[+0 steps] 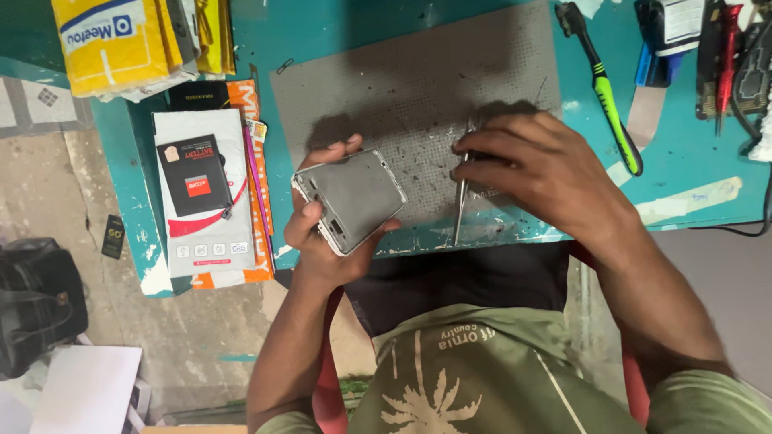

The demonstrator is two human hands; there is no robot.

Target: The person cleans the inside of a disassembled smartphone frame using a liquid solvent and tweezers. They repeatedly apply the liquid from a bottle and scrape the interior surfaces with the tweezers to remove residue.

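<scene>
So the teal bench (pixel 691 161) takes up most of the upper half of the frame, paint chipped along its front edge, and a big grey perforated work mat (pixel 402 80) lies across the middle of it. Below the bench on the left side of the frame is bare concrete floor (pixel 201 321), with a dark bag (pixel 36 297) at the far left edge and some white sheets (pixel 84 390) in the lower left corner.

The person's left hand (pixel 322 233) comes up from the bottom center, forearm nearly vertical, fingers curled around an opened phone body (pixel 351 199), thumb on its top edge. The phone sits tilted, inside face up, right over the bench's front edge, overlapping the mat's lower left corner. The right hand (pixel 547 173) reaches in from the lower right, palm down on the mat, fingertips pinched narrow on a thin metal tool (pixel 460 207) that points down toward the bench edge. Looks like tweezers, but it's too thin to be sure.

Smaller stuff: a white battery box (pixel 201 193) on orange packets at the left end of the bench, yellow packages (pixel 121 40) in the upper left, a green-handled brush (pixel 607 96) upper right, and a jumble of tools (pixel 724 56) in the top right corner.
</scene>
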